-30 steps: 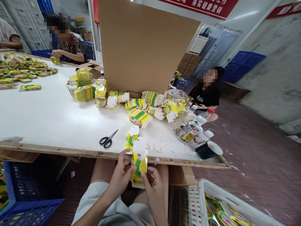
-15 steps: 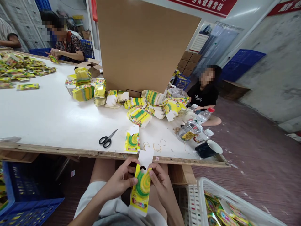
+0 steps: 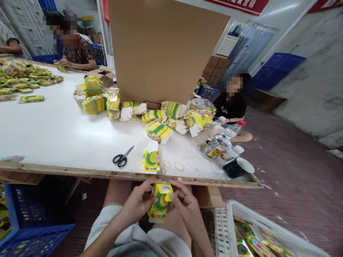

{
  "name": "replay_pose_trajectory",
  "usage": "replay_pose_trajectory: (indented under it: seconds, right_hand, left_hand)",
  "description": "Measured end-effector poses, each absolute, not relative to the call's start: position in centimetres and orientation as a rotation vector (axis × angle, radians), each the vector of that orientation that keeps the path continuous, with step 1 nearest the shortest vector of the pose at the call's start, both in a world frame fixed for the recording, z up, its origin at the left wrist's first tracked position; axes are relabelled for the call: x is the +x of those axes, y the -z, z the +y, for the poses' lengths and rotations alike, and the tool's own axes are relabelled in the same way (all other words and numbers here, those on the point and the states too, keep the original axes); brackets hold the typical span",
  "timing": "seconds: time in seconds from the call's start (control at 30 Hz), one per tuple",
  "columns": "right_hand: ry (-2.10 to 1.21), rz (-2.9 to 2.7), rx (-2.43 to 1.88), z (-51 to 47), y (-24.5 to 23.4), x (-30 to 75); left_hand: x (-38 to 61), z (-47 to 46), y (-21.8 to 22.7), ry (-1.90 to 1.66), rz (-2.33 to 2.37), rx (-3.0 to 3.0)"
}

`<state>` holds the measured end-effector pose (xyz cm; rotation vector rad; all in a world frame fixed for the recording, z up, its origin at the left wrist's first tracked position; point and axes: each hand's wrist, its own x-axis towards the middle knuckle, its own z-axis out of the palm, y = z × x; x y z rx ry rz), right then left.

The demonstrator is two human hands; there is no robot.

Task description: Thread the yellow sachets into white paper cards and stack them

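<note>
Now left hand (image 3: 138, 204) and right hand (image 3: 185, 206) grip the carton (image 3: 160, 207), flap newly folded shut.

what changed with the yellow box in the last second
The yellow carton has its white top flap, upright before, folded down shut. Both the left hand and right hand still hold it. The scissors and flat carton on the table have not moved.

Bare left hand (image 3: 138, 204) and bare right hand (image 3: 185, 206), forearms uncovered, pale grey-white shorts (image 3: 139, 240) with soft creases, thighs bare beyond the hems.
</note>
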<state>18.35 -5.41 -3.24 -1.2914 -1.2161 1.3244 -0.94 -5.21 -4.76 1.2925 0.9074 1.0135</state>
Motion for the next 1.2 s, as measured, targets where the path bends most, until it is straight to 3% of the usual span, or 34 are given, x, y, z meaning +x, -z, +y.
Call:
replay_pose_trajectory:
  seconds: [0.6,0.9,1.0,1.13,1.2]
  right_hand:
    - [-0.978,-1.501,-1.458,-5.7,5.1,16.6]
    - [-0.999,-1.177,-1.26,-6.4,4.7,17.0]
    - [-0.665,-1.237,-1.446,-7.8,2.8,20.2]
    - [0.194,-1.349,-1.93,-10.3,-0.7,27.8]
    - [0.312,-1.38,-2.037,-11.0,-1.1,30.0]
  left_hand:
    - [-1.0,-5.4,3.7,-0.99,0.77,1.058]
    - [1.7,-5.7,3.8,-0.971,0.768,1.044]
    - [2.7,-5.1,3.4,-0.983,0.779,1.248]
    - [1.0,-2.3,4.8,-1.088,1.217,1.778]
    - [-0.2,-1.1,6.2,-1.015,1.436,1.95]
